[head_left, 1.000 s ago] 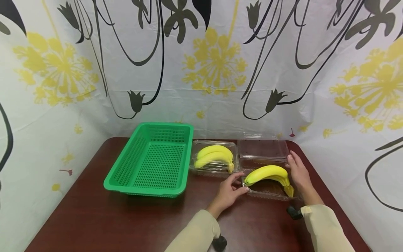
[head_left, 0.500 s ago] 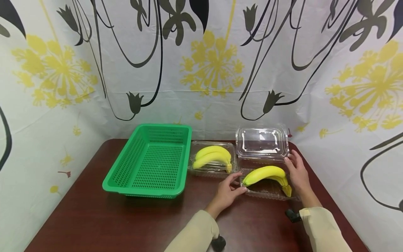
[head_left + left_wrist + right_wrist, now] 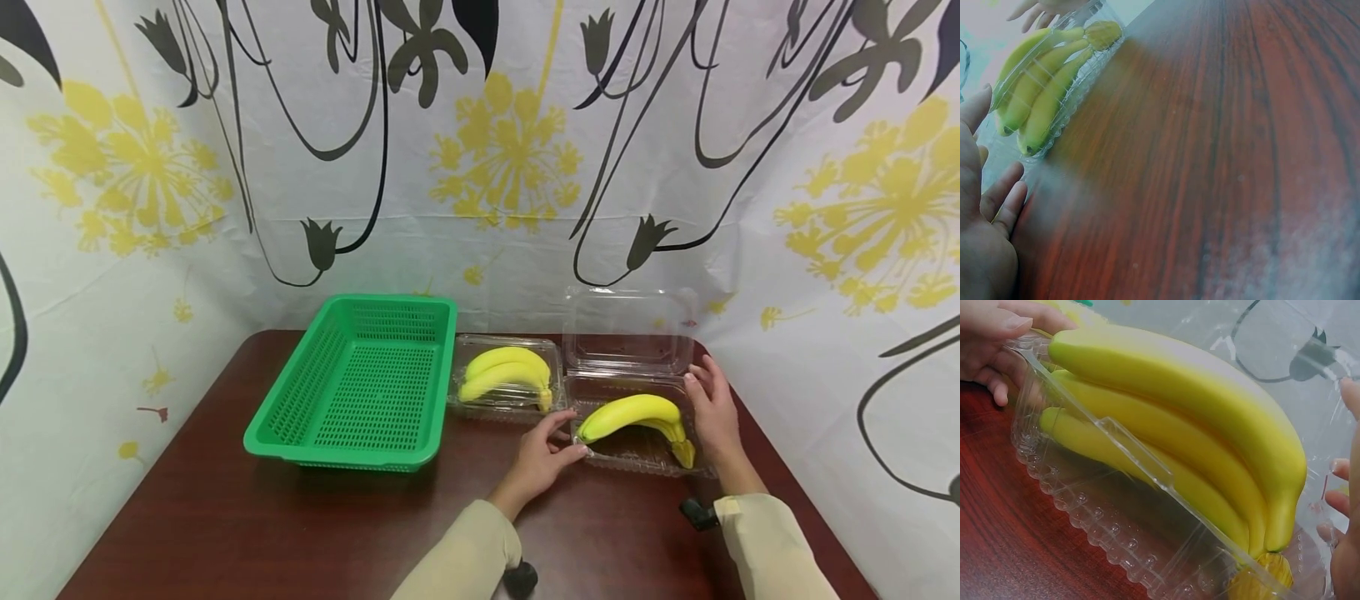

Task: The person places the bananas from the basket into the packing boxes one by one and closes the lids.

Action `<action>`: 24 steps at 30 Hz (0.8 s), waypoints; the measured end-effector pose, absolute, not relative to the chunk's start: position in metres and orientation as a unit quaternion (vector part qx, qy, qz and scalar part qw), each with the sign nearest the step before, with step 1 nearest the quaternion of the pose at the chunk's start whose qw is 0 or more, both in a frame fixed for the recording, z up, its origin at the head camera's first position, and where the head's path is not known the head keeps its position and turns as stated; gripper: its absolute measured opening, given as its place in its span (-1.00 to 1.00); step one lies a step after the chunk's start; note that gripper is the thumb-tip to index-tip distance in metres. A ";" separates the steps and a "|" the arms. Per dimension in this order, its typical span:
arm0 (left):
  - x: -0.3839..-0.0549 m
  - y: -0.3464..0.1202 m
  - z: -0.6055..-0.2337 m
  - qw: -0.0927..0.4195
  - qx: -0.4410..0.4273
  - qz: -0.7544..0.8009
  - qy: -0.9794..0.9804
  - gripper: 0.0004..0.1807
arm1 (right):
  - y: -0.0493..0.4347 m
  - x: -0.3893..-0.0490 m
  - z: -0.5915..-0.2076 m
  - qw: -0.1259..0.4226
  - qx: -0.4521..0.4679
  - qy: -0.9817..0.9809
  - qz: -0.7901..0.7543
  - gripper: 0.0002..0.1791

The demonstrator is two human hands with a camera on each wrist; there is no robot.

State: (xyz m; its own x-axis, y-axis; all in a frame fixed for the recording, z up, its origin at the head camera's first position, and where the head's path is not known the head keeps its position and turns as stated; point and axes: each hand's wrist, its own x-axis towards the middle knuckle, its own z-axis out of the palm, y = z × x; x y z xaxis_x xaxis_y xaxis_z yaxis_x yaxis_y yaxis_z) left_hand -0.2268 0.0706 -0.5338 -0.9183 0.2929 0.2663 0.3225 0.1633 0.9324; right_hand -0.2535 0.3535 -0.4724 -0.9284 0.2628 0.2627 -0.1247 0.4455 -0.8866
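Note:
A bunch of yellow bananas (image 3: 633,410) lies in an open clear plastic clamshell box (image 3: 632,464) on the right of the table. The box's see-through lid (image 3: 628,357) stands raised at the back. My left hand (image 3: 542,454) holds the box's left front corner between thumb and fingers; in the right wrist view the left thumb (image 3: 1013,324) lies over the rim. My right hand (image 3: 716,414) is at the right side, relaxed fingertips (image 3: 1338,467) right by the box wall. The bananas' stem end (image 3: 1263,578) points toward the right front.
Beside it on the left is another clear box (image 3: 453,392) with a banana bunch (image 3: 510,371) inside. A green perforated basket (image 3: 258,437) stands farther left on the dark red-brown table (image 3: 225,533). Patterned fabric (image 3: 517,275) hangs behind the table.
The clear lid has tilted up from lying further back to a more upright position. My right fingers have shifted slightly at the rear right corner. The left hand keeps its place on the box.

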 end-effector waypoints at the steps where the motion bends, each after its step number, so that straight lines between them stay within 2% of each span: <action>1: -0.227 0.071 -0.534 0.012 -0.202 -0.614 -0.763 -0.43 | 0.353 -0.253 -0.472 0.191 -0.045 -0.829 0.524 -0.28; 8: -0.228 0.070 -0.535 0.011 -0.204 -0.615 -0.761 -0.43 | 0.352 -0.253 -0.474 0.235 -0.079 -0.814 0.525 -0.40; 15: -0.228 0.070 -0.536 0.010 -0.200 -0.617 -0.761 -0.43 | 0.354 -0.258 -0.478 0.325 -0.071 -0.751 0.571 -0.50; 20: -0.228 0.070 -0.538 0.009 -0.187 -0.630 -0.754 -0.44 | 0.355 -0.260 -0.478 0.336 -0.061 -0.694 0.635 -0.48; 24: -0.228 0.070 -0.538 0.009 -0.182 -0.635 -0.751 -0.43 | 0.357 -0.257 -0.475 0.324 -0.105 -0.652 0.678 -0.47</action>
State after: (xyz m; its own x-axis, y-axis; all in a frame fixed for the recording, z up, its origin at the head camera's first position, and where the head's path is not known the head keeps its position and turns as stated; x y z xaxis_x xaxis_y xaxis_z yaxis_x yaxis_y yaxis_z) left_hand -0.2280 0.0700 -0.5385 -0.9339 0.2607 0.2448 0.2848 0.1279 0.9500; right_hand -0.2572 0.3565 -0.4750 -0.7675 0.5762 0.2808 -0.3030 0.0598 -0.9511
